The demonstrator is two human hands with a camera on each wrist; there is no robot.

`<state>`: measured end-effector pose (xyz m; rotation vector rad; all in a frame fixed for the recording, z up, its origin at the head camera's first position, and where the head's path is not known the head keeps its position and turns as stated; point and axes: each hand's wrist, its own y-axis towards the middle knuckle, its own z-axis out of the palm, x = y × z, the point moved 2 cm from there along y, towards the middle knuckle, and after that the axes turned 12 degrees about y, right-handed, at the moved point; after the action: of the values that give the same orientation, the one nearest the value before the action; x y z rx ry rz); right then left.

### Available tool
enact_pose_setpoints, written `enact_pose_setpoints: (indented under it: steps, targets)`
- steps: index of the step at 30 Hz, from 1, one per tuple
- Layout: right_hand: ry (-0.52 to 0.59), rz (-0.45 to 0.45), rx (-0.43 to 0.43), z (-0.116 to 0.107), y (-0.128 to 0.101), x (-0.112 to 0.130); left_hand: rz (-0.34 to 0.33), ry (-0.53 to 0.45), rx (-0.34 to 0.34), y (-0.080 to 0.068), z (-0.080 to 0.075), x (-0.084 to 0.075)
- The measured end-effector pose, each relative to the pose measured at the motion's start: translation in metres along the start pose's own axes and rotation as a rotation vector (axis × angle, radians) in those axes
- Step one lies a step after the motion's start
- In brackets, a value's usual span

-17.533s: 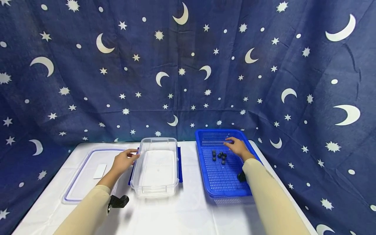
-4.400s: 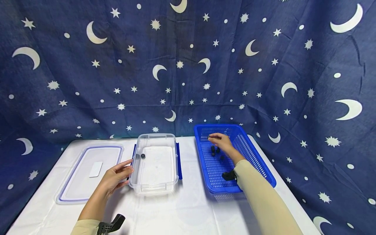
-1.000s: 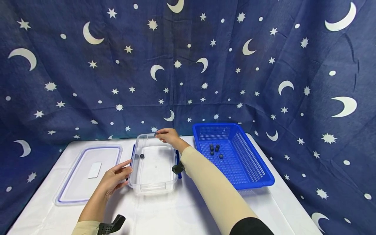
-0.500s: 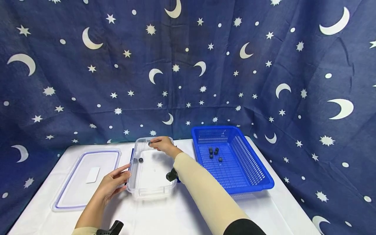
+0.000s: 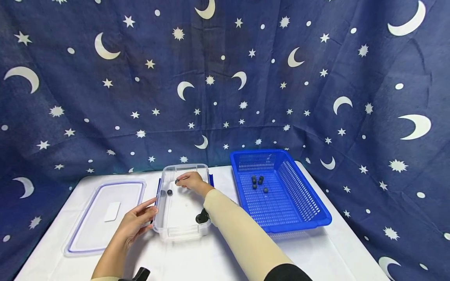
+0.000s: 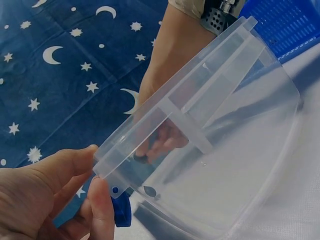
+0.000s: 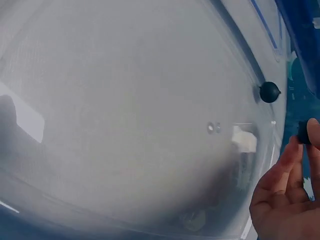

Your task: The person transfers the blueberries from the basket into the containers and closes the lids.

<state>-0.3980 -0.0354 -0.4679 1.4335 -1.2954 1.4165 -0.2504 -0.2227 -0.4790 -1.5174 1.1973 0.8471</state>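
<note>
Starry blue cloth point(image 5: 232, 43) hangs behind a white worktop point(image 5: 183, 261). One dark ball point(image 5: 170, 192) already lies in the clear box point(image 5: 181, 227), whose edge the left hand point(image 5: 135, 220) pinches; above its floor, the right hand point(image 5: 191, 181) pinches a second ball point(image 5: 177, 181), fingertips barely parted. Several balls point(image 5: 254, 186) remain in the blue basket point(image 5: 295, 226); the lid point(image 5: 98, 230) lies aside.

1 box point(image 5: 183, 233), 1 lid point(image 5: 102, 218) @ its 9 o'clock, 1 basket point(image 5: 281, 228) @ 3 w/ 6 balls point(image 5: 265, 190); +1 ball point(image 5: 170, 192) in box, 1 in R fingers point(image 7: 285, 159): 8 tot.

Smooth clear plastic box point(image 5: 183, 210), plastic basket point(image 5: 299, 226) (faintly glossy), matt cloth backdrop point(image 5: 232, 103), creased white tablecloth point(image 5: 190, 261)
</note>
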Motion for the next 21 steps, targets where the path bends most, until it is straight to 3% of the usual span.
enact_pose_setpoints:
  steps: [13,21]
  targets:
    - [-0.295,0.008,0.025,0.0046,0.0039,-0.0086,-0.007,-0.039,-0.016,0.0,-0.0002,-0.0001]
    - [-0.344,0.021,0.025,0.005,-0.0007,-0.008,-0.002,-0.035,-0.02,-0.0006,0.0011,0.0011]
